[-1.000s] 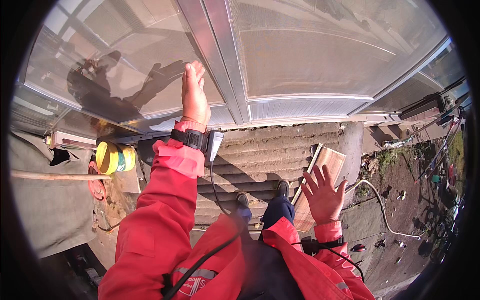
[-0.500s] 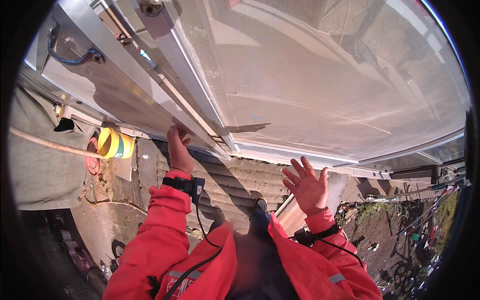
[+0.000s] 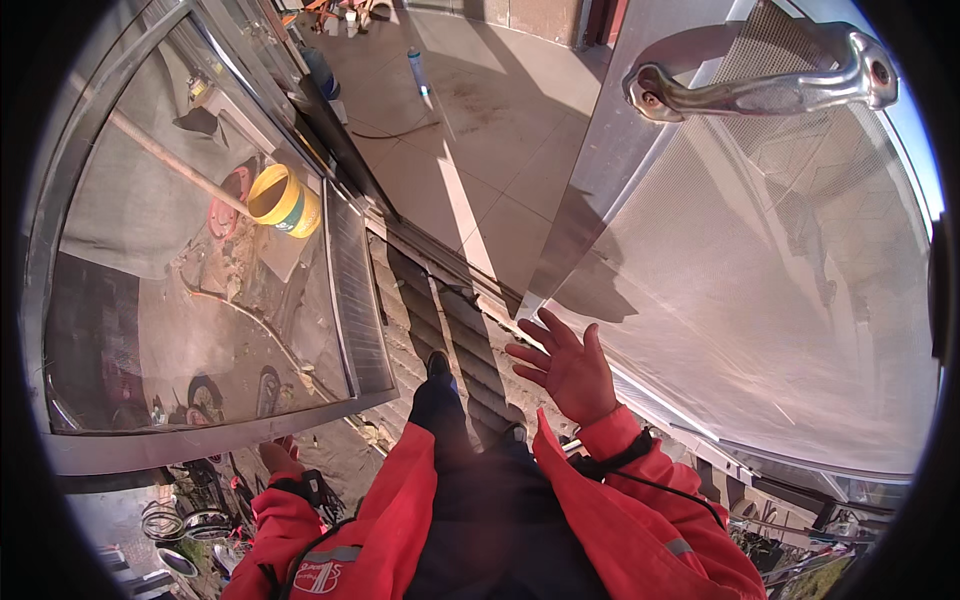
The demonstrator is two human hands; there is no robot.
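Observation:
My left hand (image 3: 280, 458) is low on the left, at the outer frame edge of an opened glass door (image 3: 225, 425). Its fingers bend against that frame, and the frame partly hides them. My right hand (image 3: 575, 372) is raised in front of me, palm showing and fingers spread, holding nothing. It is nearest to the lower corner of a white-framed screen door (image 3: 740, 290) on the right. A metal pull handle (image 3: 765, 92) is fixed to that screen door's frame near the top. Black straps with cables circle both wrists.
A tiled floor (image 3: 500, 120) with a blue bottle-like object (image 3: 417, 72) lies beyond the doorway. Under my feet is a ridged step (image 3: 465, 340). Through the left door's glass show a yellow bucket (image 3: 285, 200), a long pole (image 3: 180, 160) and a wheel (image 3: 205, 395).
The left door has swung out toward me and to the left, uncovering the doorway. My left hand moved down and left with it. My right hand shifted slightly left, still spread.

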